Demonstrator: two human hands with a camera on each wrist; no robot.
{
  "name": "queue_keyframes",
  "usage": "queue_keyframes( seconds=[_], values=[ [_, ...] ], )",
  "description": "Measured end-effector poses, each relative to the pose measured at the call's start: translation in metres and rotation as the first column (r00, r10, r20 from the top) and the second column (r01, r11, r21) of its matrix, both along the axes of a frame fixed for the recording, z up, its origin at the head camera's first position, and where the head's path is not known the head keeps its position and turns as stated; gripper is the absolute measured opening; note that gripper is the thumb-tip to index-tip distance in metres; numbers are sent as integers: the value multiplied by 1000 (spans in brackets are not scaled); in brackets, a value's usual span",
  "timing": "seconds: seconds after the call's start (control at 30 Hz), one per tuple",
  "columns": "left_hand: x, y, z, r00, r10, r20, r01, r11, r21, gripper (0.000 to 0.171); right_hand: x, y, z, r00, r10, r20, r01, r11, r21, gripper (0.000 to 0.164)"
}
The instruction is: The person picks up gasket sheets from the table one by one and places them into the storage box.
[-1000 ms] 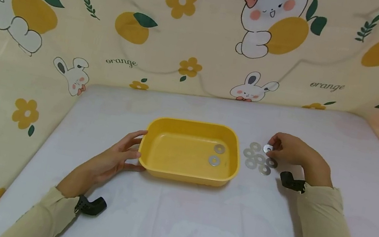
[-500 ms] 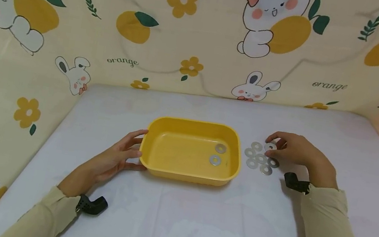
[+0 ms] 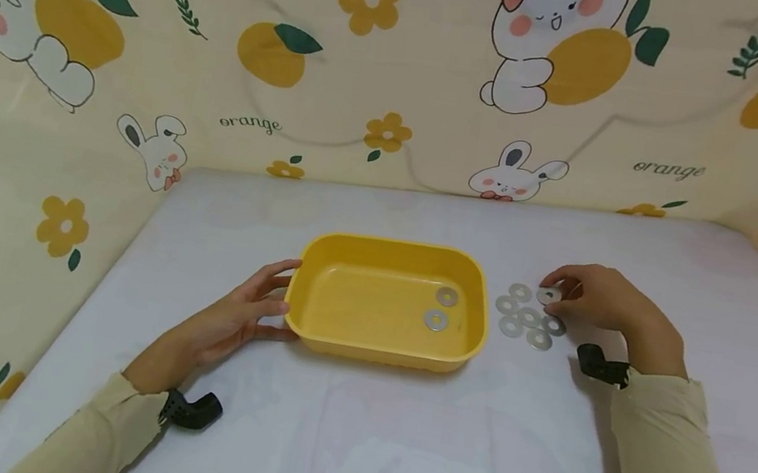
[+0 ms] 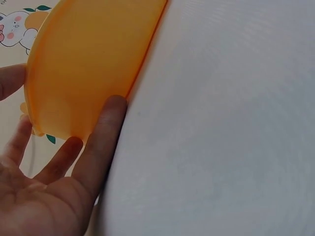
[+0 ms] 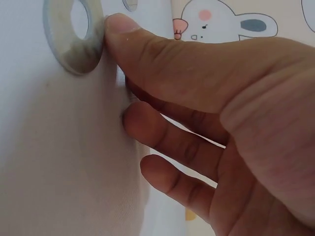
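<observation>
My left hand (image 3: pixel 238 313) rests against the left end of a yellow rectangular tray (image 3: pixel 377 354), its spread, mostly straight fingers touching the outer wall. The left wrist view shows the fingertips on the orange-looking wall (image 4: pixel 88 64). Two flat metal washers, one of them nearer the front (image 3: pixel 436 320), lie inside the tray towards its right end. Right of the tray, my right hand (image 3: pixel 604 297) reaches down to a washer (image 3: pixel 549 296), holding it between curled forefinger and thumb at its edges. Up close in the right wrist view, the thumb tip lies beside another washer (image 5: pixel 74 59).
Several more washers (image 3: pixel 528 318) lie flat in a loose cluster just left of and in front of the right hand. White cloth (image 3: pixel 386 458) covers the table. Patterned fabric (image 3: pixel 343 95) with rabbits and oranges hangs behind and at the sides.
The whole head view has shifted slightly to the right. My right thumb and forefinger have spread a little around the washer, which stays beside the cluster. The left hand keeps its place on the tray.
</observation>
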State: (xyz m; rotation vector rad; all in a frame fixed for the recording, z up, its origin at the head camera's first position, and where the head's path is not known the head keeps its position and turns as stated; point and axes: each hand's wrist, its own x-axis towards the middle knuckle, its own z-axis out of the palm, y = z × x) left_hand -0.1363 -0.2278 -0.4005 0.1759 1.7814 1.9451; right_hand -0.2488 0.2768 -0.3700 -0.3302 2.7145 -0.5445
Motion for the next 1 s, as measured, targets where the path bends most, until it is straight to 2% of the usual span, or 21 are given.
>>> queue_keyframes(
  seconds=[0.17, 0.53, 0.67, 0.83, 1.0],
  values=[
    [1, 1, 1, 999, 23, 22, -23, 1000, -8, 65, -1, 1, 0, 1000, 2, -5, -2, 1000, 2, 42],
    [-1, 2, 2, 1000, 12, 13, -12, 1000, -3, 65, 1, 0, 5, 999, -28, -41, 28, 1000, 2, 48],
    [0, 1, 1, 1000, -1, 2, 1, 1000, 5, 66, 5, -3, 10, 990, -60, -131, 57, 998, -29, 50],
    [-1, 1, 1, 1000, 3, 7, -3, 1000, 7, 66, 9, -5, 15, 962, -74, -264, 55, 995, -81, 42],
    [0, 2, 1, 1000, 13, 14, -13, 1000, 4, 66, 10, -6, 17, 947, -84, -310, 50, 992, -114, 39]
  ],
)
